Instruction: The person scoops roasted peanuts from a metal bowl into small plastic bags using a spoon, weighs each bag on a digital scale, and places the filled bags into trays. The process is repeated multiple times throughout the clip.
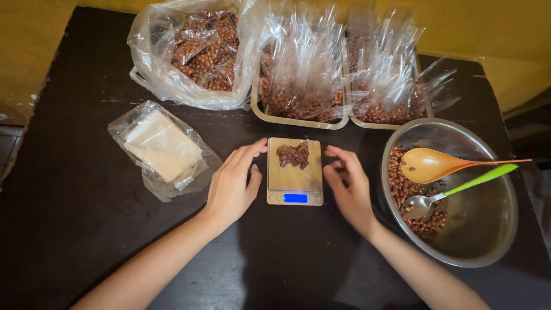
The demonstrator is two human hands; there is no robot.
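small digital scale (294, 172) at table centre, a clear bag of peanuts (294, 154) on its platform. left hand (232, 186) at 9 o'clock, right hand (347, 189) at 3, both open, fingers loose, holding nothing. bag looks light, crinkly, slippery; best pinched at its top edge. steel bowl (482, 241) w/ 2 spoons at 3 o'clock.

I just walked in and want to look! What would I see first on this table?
First, the two hands, left hand and right hand, on either side of a small scale in the middle, with a clear bag of brown nuts on it. To the right sits a shiny metal bowl holding nuts and two spoons.
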